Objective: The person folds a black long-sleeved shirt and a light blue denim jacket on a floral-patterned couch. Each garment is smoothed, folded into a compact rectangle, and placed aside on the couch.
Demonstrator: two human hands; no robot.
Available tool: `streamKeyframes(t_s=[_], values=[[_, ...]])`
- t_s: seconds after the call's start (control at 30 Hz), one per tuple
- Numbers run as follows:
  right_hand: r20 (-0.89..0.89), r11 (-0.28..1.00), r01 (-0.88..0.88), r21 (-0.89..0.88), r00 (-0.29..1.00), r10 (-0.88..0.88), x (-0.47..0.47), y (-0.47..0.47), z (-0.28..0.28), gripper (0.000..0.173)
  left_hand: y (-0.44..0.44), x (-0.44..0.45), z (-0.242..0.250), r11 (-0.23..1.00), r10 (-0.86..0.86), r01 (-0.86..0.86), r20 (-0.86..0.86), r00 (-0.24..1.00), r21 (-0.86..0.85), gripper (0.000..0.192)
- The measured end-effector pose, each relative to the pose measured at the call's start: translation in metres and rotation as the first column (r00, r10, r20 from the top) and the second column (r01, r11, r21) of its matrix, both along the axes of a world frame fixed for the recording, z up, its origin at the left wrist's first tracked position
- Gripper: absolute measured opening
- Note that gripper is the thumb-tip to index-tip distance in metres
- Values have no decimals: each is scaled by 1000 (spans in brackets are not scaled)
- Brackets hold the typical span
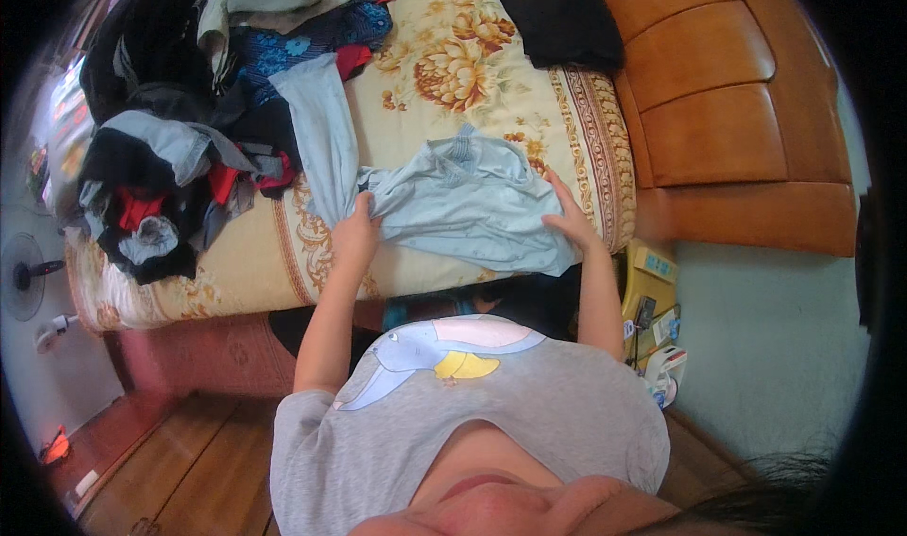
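Note:
A light blue long-sleeved top [468, 199] lies bunched on the bed, its ribbed neckline facing away from me. My left hand [356, 237] grips its left side, thumb on top, where the sleeve [322, 132] joins. That sleeve stretches away toward the heap of clothes. At the top's right side rests my right hand [570, 217], thumb and fingers spread apart over the fabric edge; whether it pinches any cloth is unclear.
A floral bedspread [453, 68] covers the bed. Heaped dark, grey and red clothes [177, 160] lie at left. A folded black garment [560, 19] sits near the brown padded headboard [708, 75]. Beside the bed, a yellow stand [648, 291] holds small items. A fan [25, 275] is far left.

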State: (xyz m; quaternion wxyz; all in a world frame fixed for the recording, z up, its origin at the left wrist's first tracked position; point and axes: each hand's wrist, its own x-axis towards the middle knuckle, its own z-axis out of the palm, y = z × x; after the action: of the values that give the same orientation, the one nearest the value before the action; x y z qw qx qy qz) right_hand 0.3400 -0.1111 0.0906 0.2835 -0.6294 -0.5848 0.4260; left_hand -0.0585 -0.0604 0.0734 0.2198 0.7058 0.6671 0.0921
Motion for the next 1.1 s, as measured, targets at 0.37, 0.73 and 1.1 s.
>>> streamKeyframes(t_s=[0.37,0.73,1.1], values=[[540,1000,3,26,841,-17,-51,21,16,25,-58,-80,16,984,148,-145,-20,989,99,27],[501,958,135,253,829,-249,-61,-19,-4,17,-35,-19,-16,846,-234,198,10,972,496,19],[293,985,2,174,955,-54,-32,8,12,19,-29,-28,51,889,-9,-272,608,794,368,8]])
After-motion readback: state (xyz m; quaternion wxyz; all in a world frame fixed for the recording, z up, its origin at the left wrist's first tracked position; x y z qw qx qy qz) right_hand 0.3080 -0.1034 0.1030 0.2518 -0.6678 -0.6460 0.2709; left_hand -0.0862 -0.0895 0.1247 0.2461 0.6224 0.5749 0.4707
